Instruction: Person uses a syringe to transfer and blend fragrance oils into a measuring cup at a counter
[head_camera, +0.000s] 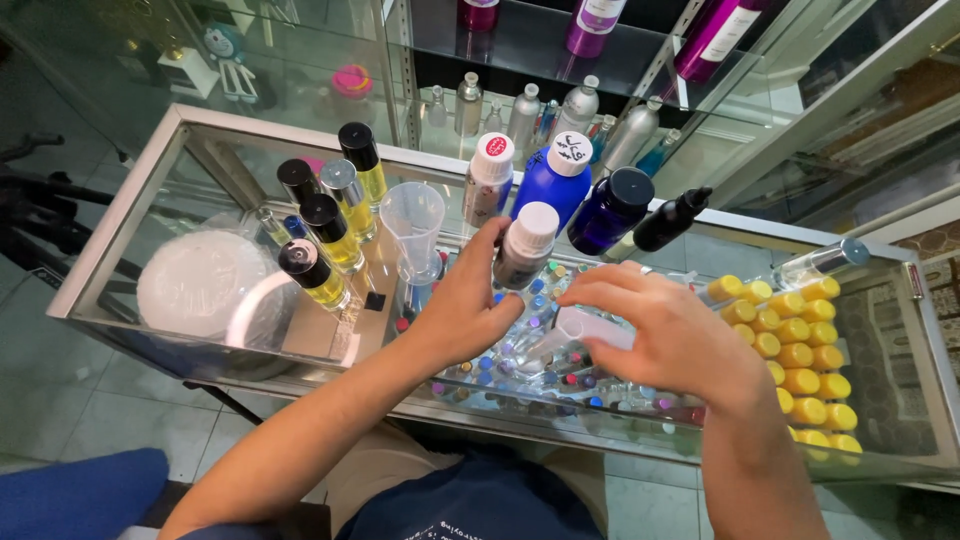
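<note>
The left hand (462, 300) is closed around a small silver-grey metal bottle with a white cap (523, 247), holding it upright just above the glass-topped display table (130, 210). The cap is still on, so nothing has been poured from it yet, as far as can be seen. The right hand (672, 335) is loosely curled over a small clear plastic piece (578, 327), fingers bent down on it; whether it is a funnel or a tiny vial cannot be told. Beyond the left hand stands an empty clear plastic measuring cup (413, 228). To the right of the right hand lie rows of small yellow-capped vials (800, 355), all capped.
</note>
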